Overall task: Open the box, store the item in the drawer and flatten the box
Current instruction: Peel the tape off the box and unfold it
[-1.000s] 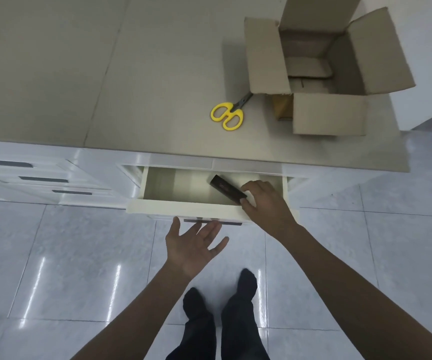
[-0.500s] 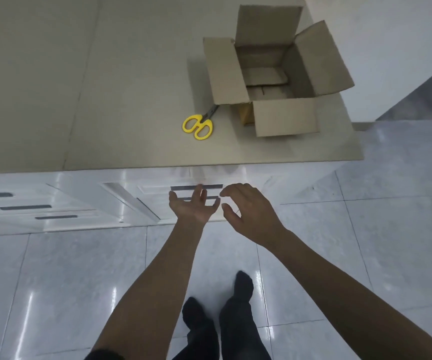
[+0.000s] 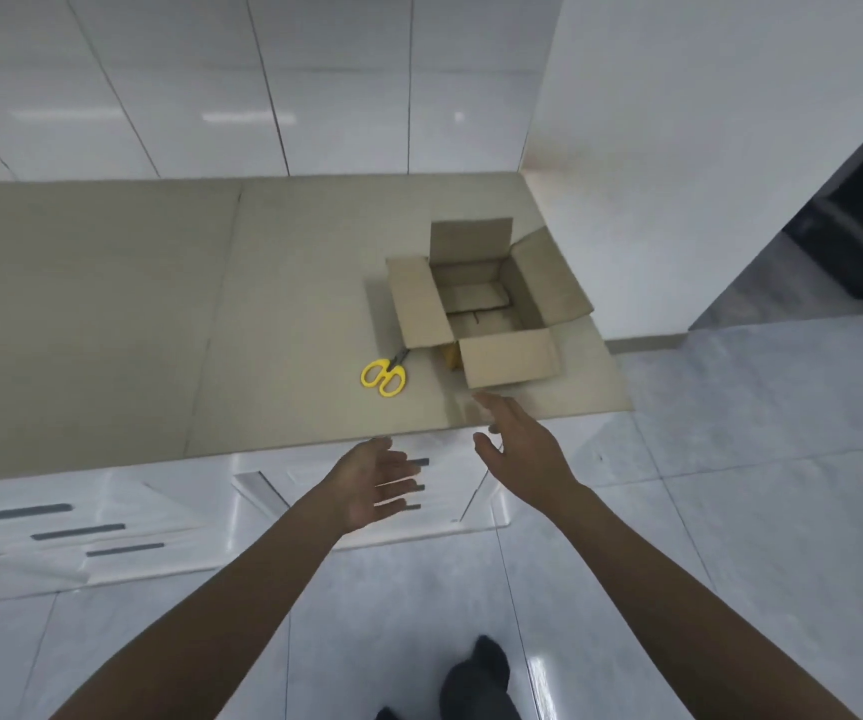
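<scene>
The drawer [image 3: 367, 485] is shut again. A second ago it stood pulled out with our right hand [image 3: 523, 449] lowering a dark, slim item into it; half a second ago both hands were at its front; now its face sits flush with the other white cabinet fronts, and the item is out of sight, which we take to mean it lies stored inside.

Both hands are empty, fingers spread and gripping nothing. The left hand [image 3: 372, 485] hangs palm up in front of the drawer handles, partly covering them. The right hand has lifted to the near edge of the surface [image 3: 159, 330], its blurred fingertips reaching toward the front flap of the cardboard box [image 3: 481, 304].

The box stands upright near the right end of the surface with all four top flaps folded out, and we see only its bottom flaps inside. Yellow-handled scissors [image 3: 383, 376] lie just beside its left flap, blades tucked under that flap's corner. A small patch of yellow-brown shows at the box's front lower corner; we cannot tell what it is.

By our reading, opening and storing are done, and flattening alone remains. The box is empty and light, so it may slide toward the nearby right edge when pressed; the bottom flaps appear to be closed and will likely need freeing first.
</scene>
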`<state>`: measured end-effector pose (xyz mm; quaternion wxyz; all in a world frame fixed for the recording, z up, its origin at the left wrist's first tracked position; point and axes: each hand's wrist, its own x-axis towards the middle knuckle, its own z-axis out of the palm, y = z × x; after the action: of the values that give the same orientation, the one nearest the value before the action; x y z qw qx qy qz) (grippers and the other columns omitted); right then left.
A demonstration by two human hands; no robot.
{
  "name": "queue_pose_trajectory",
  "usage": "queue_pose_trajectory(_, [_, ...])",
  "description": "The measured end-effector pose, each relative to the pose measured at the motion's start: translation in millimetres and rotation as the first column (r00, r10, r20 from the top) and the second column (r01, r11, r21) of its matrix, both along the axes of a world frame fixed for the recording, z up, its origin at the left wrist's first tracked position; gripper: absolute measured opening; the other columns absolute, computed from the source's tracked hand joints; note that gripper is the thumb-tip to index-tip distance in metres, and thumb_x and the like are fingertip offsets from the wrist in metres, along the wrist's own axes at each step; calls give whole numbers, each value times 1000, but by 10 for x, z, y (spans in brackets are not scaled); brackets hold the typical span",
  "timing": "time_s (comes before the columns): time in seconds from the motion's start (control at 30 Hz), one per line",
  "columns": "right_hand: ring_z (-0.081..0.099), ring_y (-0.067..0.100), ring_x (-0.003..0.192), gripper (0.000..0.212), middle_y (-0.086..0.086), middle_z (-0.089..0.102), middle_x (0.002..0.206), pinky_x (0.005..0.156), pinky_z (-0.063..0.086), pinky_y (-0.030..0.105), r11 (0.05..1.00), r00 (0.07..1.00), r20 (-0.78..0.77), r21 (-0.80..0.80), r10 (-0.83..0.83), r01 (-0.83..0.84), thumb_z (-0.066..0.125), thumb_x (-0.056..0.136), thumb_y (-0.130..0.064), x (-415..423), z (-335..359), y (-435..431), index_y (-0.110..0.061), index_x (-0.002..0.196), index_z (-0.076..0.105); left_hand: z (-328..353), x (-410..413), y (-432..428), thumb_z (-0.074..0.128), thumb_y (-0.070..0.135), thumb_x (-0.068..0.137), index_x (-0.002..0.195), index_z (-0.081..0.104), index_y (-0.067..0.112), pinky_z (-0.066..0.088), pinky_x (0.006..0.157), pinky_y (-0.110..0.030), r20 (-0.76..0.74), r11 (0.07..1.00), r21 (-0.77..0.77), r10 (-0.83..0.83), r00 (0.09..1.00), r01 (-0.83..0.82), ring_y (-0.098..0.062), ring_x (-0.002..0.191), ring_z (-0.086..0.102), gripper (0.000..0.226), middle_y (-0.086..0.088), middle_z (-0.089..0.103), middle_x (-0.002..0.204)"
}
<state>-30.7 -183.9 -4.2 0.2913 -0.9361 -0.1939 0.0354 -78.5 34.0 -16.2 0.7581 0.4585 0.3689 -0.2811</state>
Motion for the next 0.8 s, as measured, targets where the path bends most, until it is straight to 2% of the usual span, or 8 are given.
queue_pose_trajectory(0.2, [61,14,105,54,-14,33,148,74,56,39,998,1000,8,64,1,-1,54,89,-23,17,209,-81,-38,138,35,447,290,18,52,28,93,95,60,13,48,68,-32,216,953,296,-4,976,-62,-22,78,64,17,-6,71,92])
queue_pose_trajectory(0.33, [62,17,97,55,-10,29,152,64,57,39,994,991,128,90,50,-61,54,86,-20,166,312,-119,-33,136,37,445,547,-6,61,26,86,90,55,17,44,70,-33,347,800,583,-88,934,-141,-31,82,60,11,-14,66,100])
queue_pose_trajectory(0.4, [59,18,104,54,-5,32,152,69,55,37,994,977,196,62,78,-91,55,83,-18,338,380,-124,-29,134,40,347,701,7,61,29,87,100,57,18,45,82,-35,325,595,799,-299,897,-91,-34,101,59,18,-15,64,113])
queue_pose_trajectory(0.47, [51,20,119,54,2,37,150,87,49,38,996,966,244,-21,91,-89,55,82,-17,520,389,-124,-22,134,43,214,833,32,56,31,90,122,52,17,44,94,-42,109,253,966,-567,817,47,-36,117,50,35,-13,56,129])
queue_pose_trajectory(0.57, [42,23,132,55,4,42,148,106,35,46,980,945,310,-194,101,-41,56,81,-17,829,319,-183,-19,135,45,74,969,8,50,35,90,136,36,25,42,93,-51,-171,-86,985,-655,736,152,-31,129,37,50,-2,38,144])
queue_pose_trajectory(0.63, [41,21,135,48,2,48,144,109,28,48,960,937,328,-279,119,-24,51,87,-19,1011,258,-232,-19,135,47,25,963,-31,55,39,87,130,44,22,48,80,-46,-275,-316,945,-642,716,80,-28,119,48,48,-4,47,135])
queue_pose_trajectory(0.7, [44,18,131,39,-1,55,136,110,24,48,950,942,307,-310,133,-34,39,95,-27,1165,193,-277,-21,132,50,26,921,-117,72,34,74,110,63,12,53,58,-36,-365,-498,867,-633,683,3,-30,84,63,42,-11,65,104])
queue_pose_trajectory(0.8, [55,19,115,33,-4,62,120,107,21,48,940,940,303,-337,160,-51,37,95,-34,1312,113,-284,-25,120,57,35,907,-212,67,15,72,86,71,7,45,40,-25,-413,-620,779,-625,663,-98,-26,52,57,16,-11,65,71])
